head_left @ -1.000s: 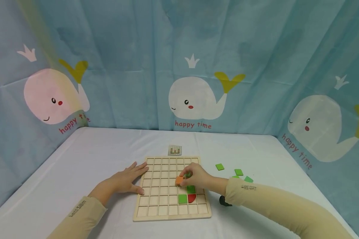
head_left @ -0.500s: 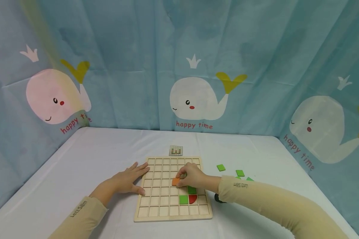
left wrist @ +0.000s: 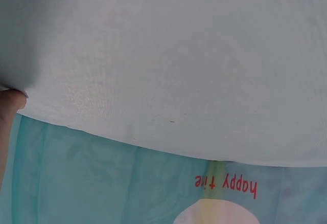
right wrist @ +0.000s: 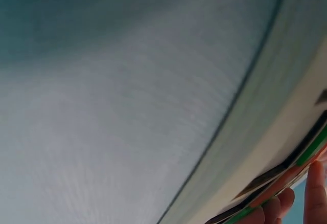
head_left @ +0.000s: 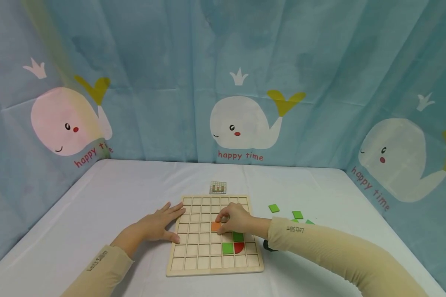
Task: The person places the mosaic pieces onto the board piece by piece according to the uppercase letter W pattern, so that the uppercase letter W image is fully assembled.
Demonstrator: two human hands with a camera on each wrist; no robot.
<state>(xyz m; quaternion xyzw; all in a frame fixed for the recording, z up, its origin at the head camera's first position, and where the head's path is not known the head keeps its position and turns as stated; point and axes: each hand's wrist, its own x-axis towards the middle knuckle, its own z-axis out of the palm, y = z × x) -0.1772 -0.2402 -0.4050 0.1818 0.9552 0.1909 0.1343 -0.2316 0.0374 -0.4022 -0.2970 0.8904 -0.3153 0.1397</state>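
Observation:
A wooden grid board [head_left: 191, 262] lies on the white table in the head view. My left hand [head_left: 157, 225] rests with spread fingers on its left edge; just a fingertip [left wrist: 12, 100] shows in the left wrist view. With thumb and fingers, my right hand [head_left: 237, 218] holds the right side of a square orange tile [head_left: 215, 227] at a cell near the board's middle. Closer to me, a green tile [head_left: 228, 248] sits beside a rounded red tile [head_left: 239, 247], and another green tile [head_left: 238, 237] is behind the red one. The right hand hides some cells.
Beyond the board lies a small card [head_left: 218, 187] with a printed grid pattern. Several loose green tiles, including one [head_left: 274, 208] at the back, lie right of the board. A dark object [head_left: 269, 246] is partly covered by the right sleeve [head_left: 312, 239].
My right hand has moved slightly left with the orange tile, which went from tilted to lying flatter over a cell. My left hand stays in place.

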